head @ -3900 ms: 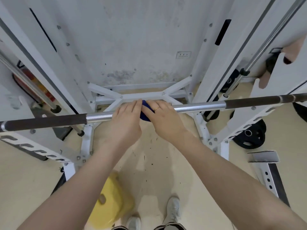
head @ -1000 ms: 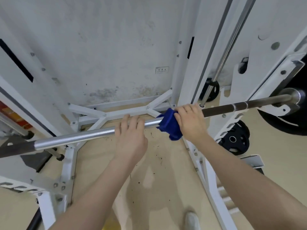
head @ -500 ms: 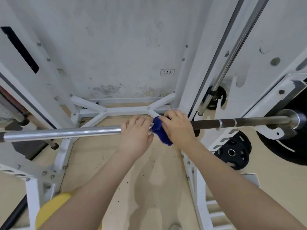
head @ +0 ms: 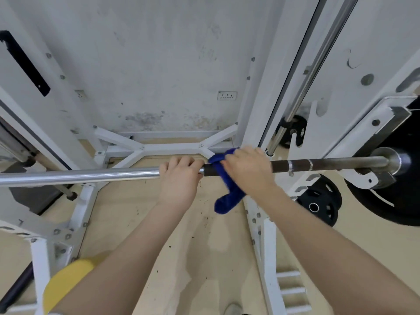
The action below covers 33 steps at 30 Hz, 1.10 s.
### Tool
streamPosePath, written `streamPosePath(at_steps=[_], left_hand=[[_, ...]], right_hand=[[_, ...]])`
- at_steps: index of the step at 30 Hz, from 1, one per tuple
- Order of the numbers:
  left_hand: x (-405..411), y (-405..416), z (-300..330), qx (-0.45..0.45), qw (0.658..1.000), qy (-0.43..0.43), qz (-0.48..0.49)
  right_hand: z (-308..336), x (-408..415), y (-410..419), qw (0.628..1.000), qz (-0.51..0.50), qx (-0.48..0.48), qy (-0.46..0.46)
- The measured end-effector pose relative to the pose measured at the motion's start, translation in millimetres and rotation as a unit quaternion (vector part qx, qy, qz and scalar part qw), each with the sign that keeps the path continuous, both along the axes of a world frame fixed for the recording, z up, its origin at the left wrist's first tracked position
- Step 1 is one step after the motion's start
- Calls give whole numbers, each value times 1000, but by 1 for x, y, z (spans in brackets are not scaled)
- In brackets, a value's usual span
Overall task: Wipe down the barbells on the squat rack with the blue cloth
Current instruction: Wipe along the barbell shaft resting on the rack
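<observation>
A long barbell (head: 95, 175) lies across the white squat rack (head: 291, 71), chrome in the middle and dark and knurled toward the right. My left hand (head: 179, 178) grips the bar where the chrome ends. Just to its right, my right hand (head: 247, 170) presses the blue cloth (head: 227, 194) around the dark knurled part. One end of the cloth hangs down below the bar. The bar's right end rests in a rack hook beside a large black plate (head: 391, 196).
A smaller black weight plate (head: 320, 201) leans near the rack's right foot. A slanted chrome guide rod (head: 313, 71) runs up the right upright. White rack cross-braces (head: 168, 147) lie on the tan floor ahead. A yellow object (head: 66, 283) sits low left.
My right hand and the cloth have slid rightward along the bar onto the dark knurled section, and more cloth now hangs below. My left hand keeps its grip just beside it.
</observation>
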<state>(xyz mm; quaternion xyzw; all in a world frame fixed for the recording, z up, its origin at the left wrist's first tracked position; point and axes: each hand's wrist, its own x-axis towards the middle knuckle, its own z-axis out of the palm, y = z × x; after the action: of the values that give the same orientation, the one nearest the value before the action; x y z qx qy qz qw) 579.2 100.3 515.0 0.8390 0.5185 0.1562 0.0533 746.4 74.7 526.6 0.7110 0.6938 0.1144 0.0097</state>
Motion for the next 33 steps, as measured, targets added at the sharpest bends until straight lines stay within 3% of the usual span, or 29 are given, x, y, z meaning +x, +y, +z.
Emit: streamPosePath(at_steps=[3, 5, 8, 10, 13, 18, 22, 28, 33], left_hand=[[1, -1, -3, 31, 999, -18, 3], [3, -1, -7, 52, 998, -22, 5], [3, 0, -9, 62, 998, -26, 1], [2, -1, -9, 69, 997, -26, 3], [2, 0, -9, 58, 998, -33, 9], [2, 0, -12, 86, 996, -27, 6], [2, -2, -13, 99, 995, -21, 9], [3, -2, -13, 97, 995, -24, 16], [8, -6, -11, 97, 995, 20, 28]], right_hand=[[4, 54, -9, 986, -161, 52, 6], [2, 58, -9, 978, -199, 51, 45], [0, 9, 2, 978, -168, 71, 97], [-7, -27, -2, 982, -88, 115, 119], [-18, -18, -16, 975, -9, 165, 150], [-18, 37, -26, 982, -49, 144, 113], [-9, 24, -11, 969, -146, 96, 177], [-9, 33, -12, 984, -63, 83, 142], [-7, 117, -30, 955, -240, 95, 148]])
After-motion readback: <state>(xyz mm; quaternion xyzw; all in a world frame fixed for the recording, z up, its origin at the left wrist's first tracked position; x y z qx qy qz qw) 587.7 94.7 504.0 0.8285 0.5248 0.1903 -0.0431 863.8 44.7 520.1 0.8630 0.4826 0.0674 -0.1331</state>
